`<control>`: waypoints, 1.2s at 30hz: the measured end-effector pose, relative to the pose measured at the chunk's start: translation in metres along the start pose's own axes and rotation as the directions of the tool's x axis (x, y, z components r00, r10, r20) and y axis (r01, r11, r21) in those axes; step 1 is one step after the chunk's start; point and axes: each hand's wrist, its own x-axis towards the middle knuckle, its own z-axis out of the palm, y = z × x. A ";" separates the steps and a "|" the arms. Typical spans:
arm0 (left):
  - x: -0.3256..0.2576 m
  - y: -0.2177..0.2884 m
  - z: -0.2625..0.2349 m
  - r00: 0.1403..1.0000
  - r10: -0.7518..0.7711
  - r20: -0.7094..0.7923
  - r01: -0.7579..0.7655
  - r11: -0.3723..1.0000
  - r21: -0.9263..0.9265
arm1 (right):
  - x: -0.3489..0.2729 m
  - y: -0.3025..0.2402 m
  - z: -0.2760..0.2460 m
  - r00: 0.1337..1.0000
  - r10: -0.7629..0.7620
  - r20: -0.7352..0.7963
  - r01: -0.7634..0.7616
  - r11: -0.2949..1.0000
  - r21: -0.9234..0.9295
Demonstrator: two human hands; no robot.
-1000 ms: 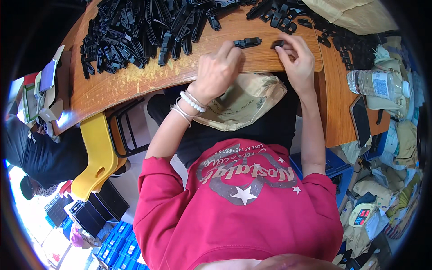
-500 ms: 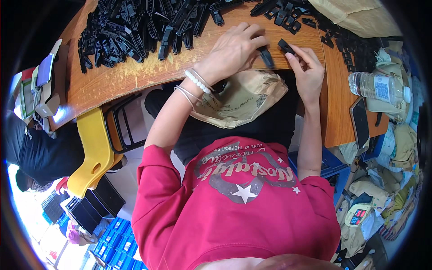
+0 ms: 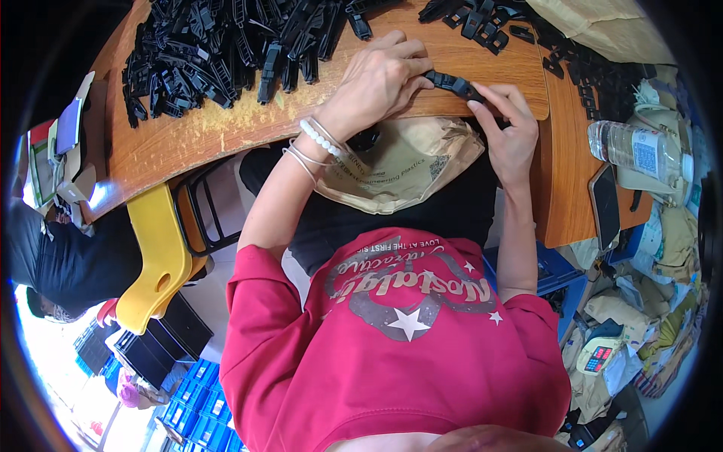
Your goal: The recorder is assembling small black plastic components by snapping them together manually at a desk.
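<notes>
At the table's near edge, both hands meet at one dark strip of black plastic. My left hand (image 3: 388,79) is closed, pinching the left end of a long black plastic part (image 3: 439,77). My right hand (image 3: 512,128) holds a small black plastic piece (image 3: 473,92) between thumb and fingertips, up against the right end of the long part. Whether the two are locked together cannot be made out. Below the hands, an open brown paper bag (image 3: 399,192) lies over my lap, with something dark inside, mostly hidden by my left wrist.
A large heap of long black plastic parts (image 3: 196,56) covers the table's far left. Smaller black pieces (image 3: 482,30) lie at the far right. Right of me are a water bottle (image 3: 636,151) and a phone (image 3: 604,207). A yellow chair (image 3: 158,256) stands left.
The long black part has swung from hanging downward to lying nearly level. The small piece in my right hand has come against its end, where before they were apart.
</notes>
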 end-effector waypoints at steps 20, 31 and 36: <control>-0.003 0.006 -0.011 0.994 -0.067 0.088 0.083 0.980 -0.180 | 0.020 0.017 -0.003 0.955 -0.155 0.254 0.118 0.981 0.157; 0.048 -0.004 -0.036 0.966 -0.025 -0.258 0.112 0.939 0.326 | 0.070 0.056 0.000 0.979 -0.176 -0.105 0.110 0.883 -0.457; 0.010 0.014 -0.013 0.892 -0.001 -0.452 0.027 0.998 0.050 | 0.065 0.045 -0.004 0.970 -0.225 -0.089 0.129 0.791 -0.598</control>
